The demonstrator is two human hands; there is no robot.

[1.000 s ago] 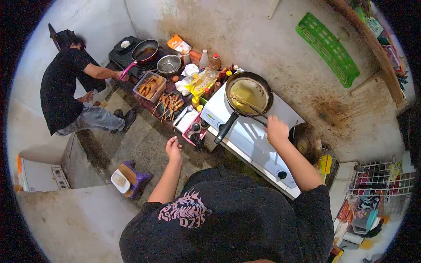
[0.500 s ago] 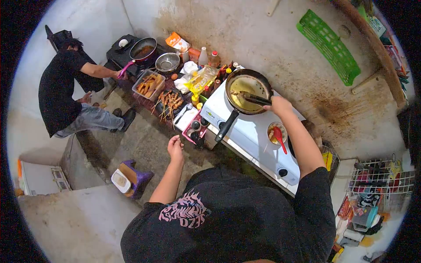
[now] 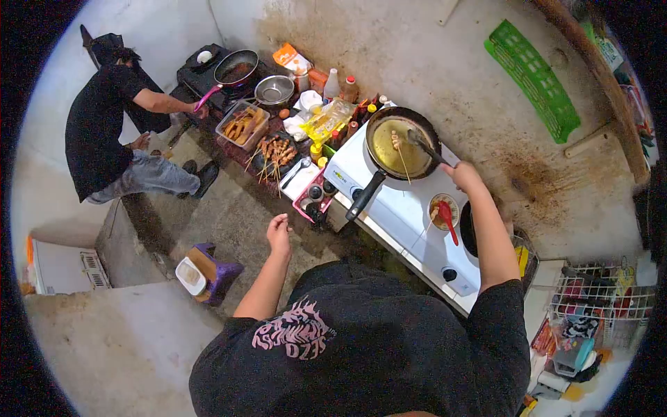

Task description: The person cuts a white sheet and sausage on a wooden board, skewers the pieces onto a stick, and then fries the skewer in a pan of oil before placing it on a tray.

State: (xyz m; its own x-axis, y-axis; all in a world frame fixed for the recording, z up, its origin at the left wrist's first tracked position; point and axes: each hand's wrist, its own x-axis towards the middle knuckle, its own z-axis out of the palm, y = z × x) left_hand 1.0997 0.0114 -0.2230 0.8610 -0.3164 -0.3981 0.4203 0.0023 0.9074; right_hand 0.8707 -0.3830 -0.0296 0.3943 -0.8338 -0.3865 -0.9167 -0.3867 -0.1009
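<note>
My right hand (image 3: 464, 175) grips the handle of a dark spatula (image 3: 421, 143), its head over the frying pan (image 3: 380, 165). Clear yellowish oil fills the pan, and a skewer (image 3: 397, 142) with pale pieces lies in it, its stick pointing toward the near rim. The pan sits on a white stove (image 3: 415, 233), black handle toward me. To the right of the pan, a small bowl (image 3: 436, 203) holds a red spoon (image 3: 445, 214). My left hand (image 3: 279, 235) hovers above the floor with curled fingers; I see nothing in it.
Beside the stove are skewered pieces (image 3: 276, 153), a plastic tub of food (image 3: 242, 125), a metal strainer (image 3: 275, 90) and several bottles (image 3: 349, 86). Another person (image 3: 114, 132) at left holds a second pan (image 3: 236, 68). A purple stool (image 3: 224, 270) stands on the floor.
The skewer in the pan, hidden before, now shows in the oil. My right hand and the spatula have shifted right, toward the pan's right rim. The whole view has shifted slightly.
</note>
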